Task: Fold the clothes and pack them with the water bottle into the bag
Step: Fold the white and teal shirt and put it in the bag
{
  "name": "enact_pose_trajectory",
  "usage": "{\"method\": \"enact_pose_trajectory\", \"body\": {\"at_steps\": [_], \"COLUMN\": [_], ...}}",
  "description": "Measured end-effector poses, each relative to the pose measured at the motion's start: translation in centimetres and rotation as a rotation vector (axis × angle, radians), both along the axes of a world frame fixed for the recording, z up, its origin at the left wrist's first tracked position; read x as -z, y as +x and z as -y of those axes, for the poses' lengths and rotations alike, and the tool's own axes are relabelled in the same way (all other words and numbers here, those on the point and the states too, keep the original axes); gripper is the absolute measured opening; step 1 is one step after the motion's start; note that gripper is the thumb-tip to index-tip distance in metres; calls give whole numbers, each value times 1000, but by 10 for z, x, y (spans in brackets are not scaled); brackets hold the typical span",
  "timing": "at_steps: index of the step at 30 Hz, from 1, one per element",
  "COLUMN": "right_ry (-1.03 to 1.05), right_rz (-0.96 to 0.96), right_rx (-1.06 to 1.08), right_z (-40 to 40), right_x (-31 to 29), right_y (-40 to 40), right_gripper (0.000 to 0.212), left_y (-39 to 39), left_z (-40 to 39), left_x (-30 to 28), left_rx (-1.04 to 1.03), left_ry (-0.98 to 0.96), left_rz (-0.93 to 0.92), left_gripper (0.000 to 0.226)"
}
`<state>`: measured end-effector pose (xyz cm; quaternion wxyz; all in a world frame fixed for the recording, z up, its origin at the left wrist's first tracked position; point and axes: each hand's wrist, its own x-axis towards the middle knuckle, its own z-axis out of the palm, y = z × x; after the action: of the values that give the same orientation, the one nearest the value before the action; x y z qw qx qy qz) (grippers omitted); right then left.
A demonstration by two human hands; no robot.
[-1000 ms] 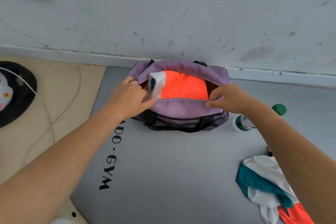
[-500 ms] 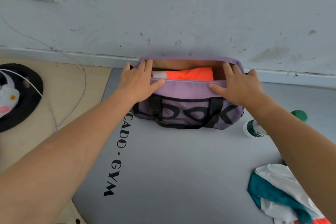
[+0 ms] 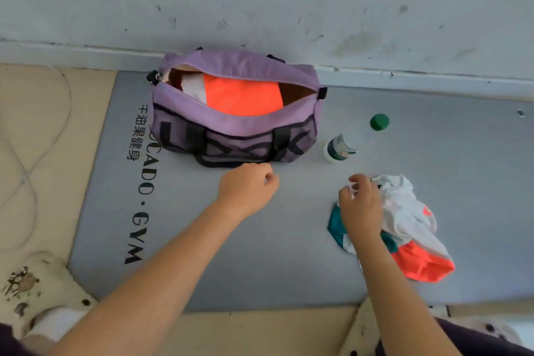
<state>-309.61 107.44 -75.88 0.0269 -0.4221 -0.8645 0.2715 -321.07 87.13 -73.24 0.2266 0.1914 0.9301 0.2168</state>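
Note:
A purple duffel bag (image 3: 231, 130) stands unzipped by the wall, with a folded orange and white garment (image 3: 242, 95) inside. To its right a clear water bottle (image 3: 341, 147) with a green cap lies on the mat. A crumpled white, teal and orange garment (image 3: 410, 217) lies at the right front. My right hand (image 3: 361, 205) is on its left edge, fingers pinching the white cloth. My left hand (image 3: 248, 188) hovers just in front of the bag's black handles, fingers loosely curled, holding nothing.
Everything sits on a grey gym mat (image 3: 202, 240) with black lettering, which butts against the scuffed wall (image 3: 260, 9). Beige floor with a thin cable (image 3: 29, 176) lies to the left. Patterned cloth (image 3: 34, 283) shows at the lower left corner.
Both hands have let go of the bag's opening and drawn back toward me. My right hand has moved right onto the crumpled garment. The bag stays open.

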Motion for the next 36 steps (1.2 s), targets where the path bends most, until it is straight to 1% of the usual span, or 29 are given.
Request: {"method": "enact_pose_trajectory", "body": {"at_steps": [1,3,4,5,6,7,8,10,11,12,13,14,15,17,18,20,21,22,24,25,26,28,30,31,32,34,35,36], "right_ry": [-14,-13,-21,-44,-85,-142,-200,-292,-353,-418,-536,-676,-796,-1003,-1090,-1271,-1342,-1387,-1412,-1411,-1410,-1402,-1395,-1393,-1386,-1352,-1332,-1308], "right_rz": [80,264,342,376,355,296,236,249,266,267,221,135,62,-57,-107,-196,-243,-290,-350,-370,-393,-457,-505,-516,-512,-462,-431,-400], "right_rx": [79,223,272,288,275,252,231,166,95,5,-70,-114,-166,-258,-297,-343,-347,-347,-375,-397,-418,-459,-508,-542,-583,-675,-717,-748], "right_z": [-10,-25,-30,-32,-35,-36,-37,-37,-34,-28,-19,-10,-1,12,17,26,29,34,46,52,58,68,75,77,80,86,88,89], "right_x": [10,25,32,40,47,52,55,53,48,42,31,17,1,-33,-53,-91,-110,-127,-161,-178,-195,-228,-260,-273,-285,-304,-312,-317], "right_y": [20,54,68,79,87,91,91,81,75,68,60,52,45,33,29,25,24,25,28,29,30,33,35,37,39,44,48,51], "right_gripper": [44,75,84,88,85,74,58,20,20,34,43,48,49,42,33,15,13,13,15,16,17,18,16,18,21,27,27,27], "left_y": [17,46,59,71,80,88,93,99,99,98,96,94,91,87,86,85,86,87,92,94,97,103,107,109,113,118,119,119], "left_z": [-6,-12,-15,-17,-18,-20,-21,-22,-23,-24,-24,-24,-24,-18,-12,0,5,10,18,21,24,32,39,43,46,54,59,66], "left_x": [11,26,31,35,37,38,36,30,24,18,11,3,-8,-30,-43,-70,-84,-97,-121,-136,-152,-183,-216,-230,-243,-266,-276,-284], "left_rx": [34,46,23,-6,-30,-47,-60,-93,-108,-116,-120,-125,-128,-98,-75,-68,-90,-104,-94,-96,-111,-163,-187,-149,-88,-1,3,-16], "left_ry": [-39,-13,22,48,64,74,89,134,151,161,169,182,202,271,302,360,391,433,506,527,556,667,803,834,819,736,712,704], "left_rz": [121,323,400,454,484,497,507,528,527,507,460,412,375,328,307,297,302,296,221,182,157,179,258,267,238,160,128,103], "left_gripper": [27,23,21,21,23,23,23,21,20,19,16,13,18,36,37,21,11,10,25,28,26,17,24,27,26,12,13,21]}}
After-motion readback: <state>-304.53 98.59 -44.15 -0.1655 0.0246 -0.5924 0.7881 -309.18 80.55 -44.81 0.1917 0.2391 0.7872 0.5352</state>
